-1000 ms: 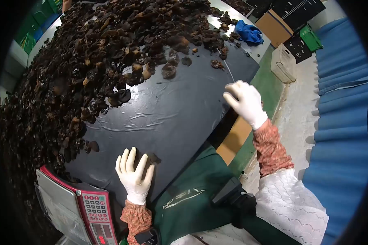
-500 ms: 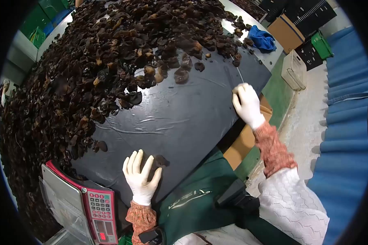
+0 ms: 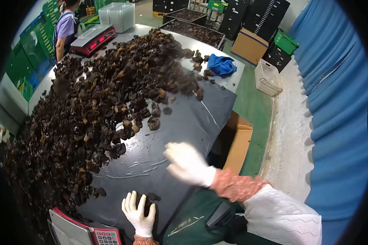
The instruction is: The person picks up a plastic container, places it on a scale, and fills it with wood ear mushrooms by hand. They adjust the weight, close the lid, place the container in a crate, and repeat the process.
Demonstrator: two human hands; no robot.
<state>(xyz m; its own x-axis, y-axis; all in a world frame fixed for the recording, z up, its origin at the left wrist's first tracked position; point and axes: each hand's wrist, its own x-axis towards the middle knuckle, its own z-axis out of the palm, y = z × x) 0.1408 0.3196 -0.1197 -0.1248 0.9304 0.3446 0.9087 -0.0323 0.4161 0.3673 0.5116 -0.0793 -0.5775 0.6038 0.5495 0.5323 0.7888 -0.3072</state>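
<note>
My left hand [image 3: 139, 214], in a white glove, rests on the dark sheet [image 3: 184, 134] with its fingers spread. Just beyond its fingertips lies a small dark piece of wood ear mushroom [image 3: 153, 197]. My right hand [image 3: 188, 163], gloved too, is over the sheet near its front edge and blurred by motion. Its fingers stretch left with the thumb apart, and nothing shows in them. A big heap of dark brown wood ear mushrooms [image 3: 90, 110] covers the left and far part of the table. A few loose pieces lie at the heap's edge.
A red scale [image 3: 104, 236] stands at the lower left; another scale [image 3: 93, 41] and a clear bin [image 3: 117, 17] are at the back. A blue cloth [image 3: 221, 65] lies at the far right corner. Below the edge is an open cardboard box [image 3: 237, 143]. A person [image 3: 65, 28] stands behind.
My right hand has left the sheet's right edge and moved left and nearer to me. My left hand stays spread beside the small piece. The view has tilted up, showing more of the room.
</note>
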